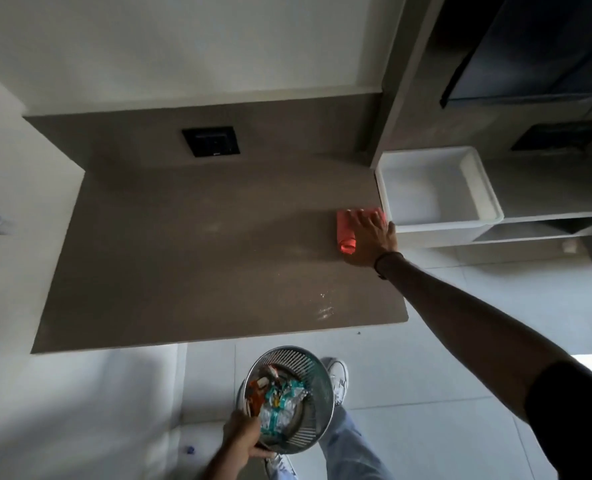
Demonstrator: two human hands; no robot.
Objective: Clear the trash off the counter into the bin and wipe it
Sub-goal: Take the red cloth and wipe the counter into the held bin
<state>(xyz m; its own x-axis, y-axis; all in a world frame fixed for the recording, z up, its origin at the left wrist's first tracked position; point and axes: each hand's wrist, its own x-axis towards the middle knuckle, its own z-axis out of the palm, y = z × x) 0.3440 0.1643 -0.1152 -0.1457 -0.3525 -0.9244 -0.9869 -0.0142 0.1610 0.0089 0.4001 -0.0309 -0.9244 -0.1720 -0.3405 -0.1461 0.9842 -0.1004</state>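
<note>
A person's right hand [370,237] presses flat, fingers spread, on a red cloth [348,230] at the desk's [183,254] far right edge; the left hand [242,436] grips the trash-filled bin [317,410] below. Clearing appears finished; wiping comes next, likely sweeping leftward.

Counter [190,244]: flat grey-brown slab, bare except for a red-orange cloth [348,230] at its right edge, lying flat with the near end rolled or curled. A few shiny wet-looking streaks show near the front right corner. Bin [289,398]: round perforated metal basket, below the counter's front edge, tilted toward the camera, holding crumpled teal, white and orange wrappers [277,401].
</note>
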